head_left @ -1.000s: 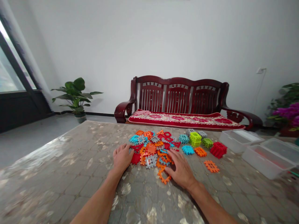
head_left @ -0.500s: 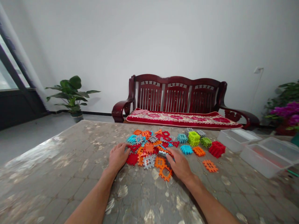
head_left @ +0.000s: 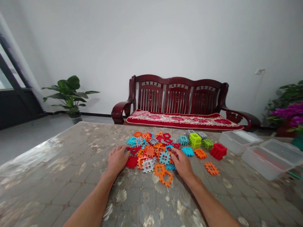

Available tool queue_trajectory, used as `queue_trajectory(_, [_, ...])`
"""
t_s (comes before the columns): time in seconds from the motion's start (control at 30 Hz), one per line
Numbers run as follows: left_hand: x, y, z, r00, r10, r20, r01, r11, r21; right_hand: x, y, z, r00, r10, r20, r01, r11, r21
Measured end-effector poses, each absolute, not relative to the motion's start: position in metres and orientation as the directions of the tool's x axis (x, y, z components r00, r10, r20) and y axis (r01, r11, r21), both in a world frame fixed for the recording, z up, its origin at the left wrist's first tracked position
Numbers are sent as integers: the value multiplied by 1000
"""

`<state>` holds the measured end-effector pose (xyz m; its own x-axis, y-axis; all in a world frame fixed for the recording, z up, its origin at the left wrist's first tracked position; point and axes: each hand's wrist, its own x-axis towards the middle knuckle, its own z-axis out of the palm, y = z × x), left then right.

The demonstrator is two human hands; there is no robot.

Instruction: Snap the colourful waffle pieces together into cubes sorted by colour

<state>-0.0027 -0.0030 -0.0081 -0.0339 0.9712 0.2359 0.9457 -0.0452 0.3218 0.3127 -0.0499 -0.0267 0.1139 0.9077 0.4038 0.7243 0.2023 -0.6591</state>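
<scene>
The right hand [head_left: 182,163] hides part of the colourful pile [head_left: 150,152].

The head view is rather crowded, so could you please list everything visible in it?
Table: one, patterned grey, foreground
Tile pile: many, red, orange, blue, grey, on table
Tile stacks: several, lime, green, blue, grey, red, orange, right of pile
Lone tile: one, orange, nearer than stacks
Clear boxes: at least two, translucent, table's right
Thin item: one, green, far right
Bench: one, dark red, beyond table
Seat cover: one, red and white, on bench
Potted plant: one, green, left floor
Flowers: several, purple, right edge
Wall fitting: one, white, right
Door or window: one, dark, far left
Wall: one, white, background
Left hand: one, bare, pile's left
Right hand: one, bare, pile's right
</scene>
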Motion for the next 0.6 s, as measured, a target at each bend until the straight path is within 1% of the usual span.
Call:
queue_trajectory(0.07, [-3,-3,-8,-38,972,232,945,-41,324,308,-55,-22,54,918,392,751,221,-622])
queue_trajectory(0.2, [-4,-2,-10,-29,972,235,943,-52,328,296,-66,-10,-38,892,450,843,271,-465])
queue_trajectory(0.27, [-5,-1,-11,-21,971,236,945,-57,322,289,-71,-4,-63,885,461,867,277,-414])
queue_trajectory(0.33, [-5,0,-13,-23,971,237,948,-54,313,284,-74,0,-64,882,466,872,276,-403])
queue_trajectory(0.6, [-5,1,-14,-31,969,244,951,-46,306,277,-78,2,12,872,489,848,250,-468])
